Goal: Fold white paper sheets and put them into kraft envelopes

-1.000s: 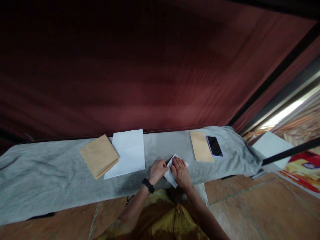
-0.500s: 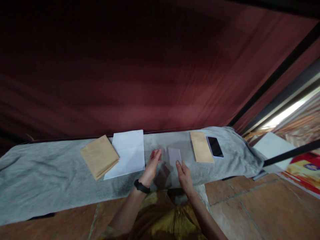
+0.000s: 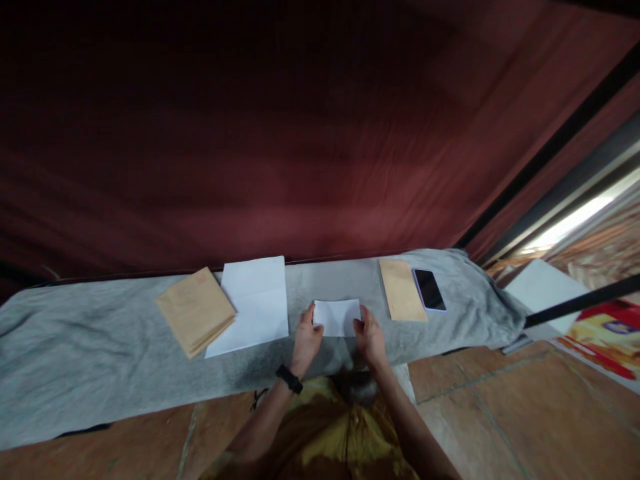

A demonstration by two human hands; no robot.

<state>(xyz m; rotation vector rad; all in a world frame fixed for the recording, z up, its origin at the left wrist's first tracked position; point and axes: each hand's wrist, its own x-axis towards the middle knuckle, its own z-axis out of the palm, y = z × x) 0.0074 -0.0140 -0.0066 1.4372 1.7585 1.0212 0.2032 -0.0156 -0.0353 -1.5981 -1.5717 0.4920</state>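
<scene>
A small folded sheet of white paper (image 3: 337,318) is held level between my two hands, its long side running left to right. My left hand (image 3: 307,337), with a black band on the wrist, pinches its left end, thumb on top. At the right end, my right hand (image 3: 371,335) grips it the same way. Left of my left hand lie larger white sheets (image 3: 257,300), partly covered by a stack of brown envelopes (image 3: 197,310). One more brown envelope (image 3: 403,291) lies to the right of my right hand.
A phone (image 3: 430,290) rests beside the single envelope. Everything lies on a narrow surface covered with grey cloth (image 3: 100,347), against a dark red fabric wall (image 3: 280,167). To the right are a dark pole (image 3: 585,303) and a red and yellow package (image 3: 610,337).
The folded paper has turned from upright to lying crosswise. My left hand, open and apart from it before, now holds its left end.
</scene>
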